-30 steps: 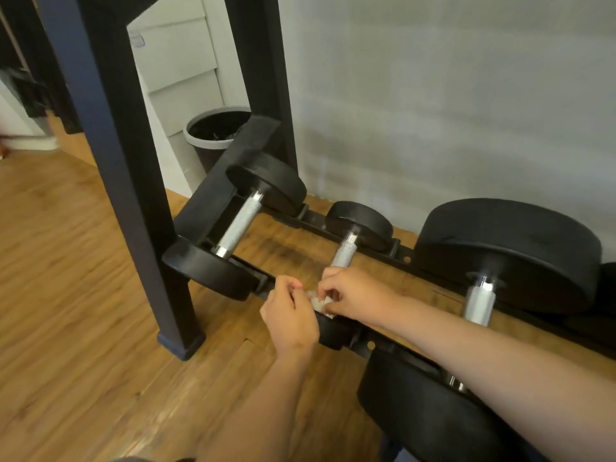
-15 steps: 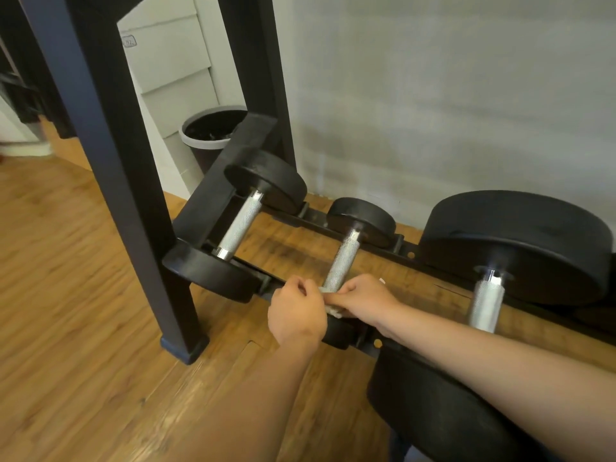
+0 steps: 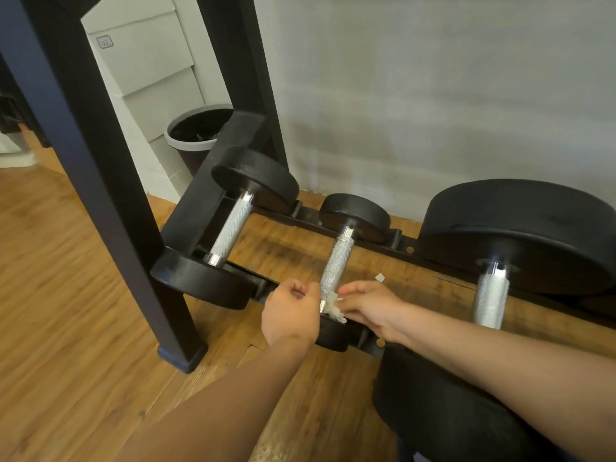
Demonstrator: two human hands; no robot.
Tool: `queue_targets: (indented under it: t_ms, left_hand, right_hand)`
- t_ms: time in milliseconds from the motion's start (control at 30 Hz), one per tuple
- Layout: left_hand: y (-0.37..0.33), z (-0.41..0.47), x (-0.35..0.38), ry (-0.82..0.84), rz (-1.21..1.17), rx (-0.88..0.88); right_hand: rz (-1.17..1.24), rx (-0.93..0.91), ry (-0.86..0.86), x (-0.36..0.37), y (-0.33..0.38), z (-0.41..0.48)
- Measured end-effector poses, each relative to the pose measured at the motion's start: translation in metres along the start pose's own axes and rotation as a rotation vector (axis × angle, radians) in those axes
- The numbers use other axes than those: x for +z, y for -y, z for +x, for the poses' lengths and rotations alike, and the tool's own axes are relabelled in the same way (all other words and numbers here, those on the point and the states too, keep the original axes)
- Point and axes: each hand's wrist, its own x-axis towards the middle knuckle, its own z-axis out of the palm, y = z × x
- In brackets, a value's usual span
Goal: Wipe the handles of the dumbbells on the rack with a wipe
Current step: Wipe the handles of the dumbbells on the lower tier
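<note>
R hand (image 3: 370,305): fingertips pinch crumpled white wipe (image 3: 331,307), pressed to near end of mid handle (image 3: 337,261). L hand (image 3: 290,311): fingers curled, just beside same handle end on its left side; can't tell if it grips the wipe. Mid dumbbell lies across low black rack (image 3: 403,245), btwn small dumbbell (image 3: 231,228) at left and big-plate dumbbell (image 3: 491,295) at right. White scrap (image 3: 380,278) on wood floor (image 3: 66,295) near R hand. Black frame leg (image 3: 110,195) at left; bin (image 3: 196,135) behind it, by wall.
</note>
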Motion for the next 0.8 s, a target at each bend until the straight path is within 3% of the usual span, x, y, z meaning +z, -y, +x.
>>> queue_targets:
  t_ms: [167,267,533,700,800]
  left_hand:
    - [-0.001,0.0,0.001,-0.01,-0.003,0.01]
    - [-0.002,-0.002,0.0,-0.014,0.0,0.01]
    - [-0.003,-0.001,0.001,-0.013,-0.005,0.015]
    - [-0.001,0.0,0.001,-0.017,-0.003,0.01]
    - [-0.002,0.001,0.002,-0.016,-0.011,0.014]
  right_hand:
    - [-0.229,0.015,0.014,-0.001,0.004,-0.002]
    - [-0.167,0.03,0.019,0.003,0.005,-0.003]
    - [-0.031,-0.092,-0.177,0.004,0.008,0.001]
    - [-0.173,0.051,-0.056,0.008,-0.001,0.005]
    - [-0.13,0.042,-0.082,0.007,0.0,0.008]
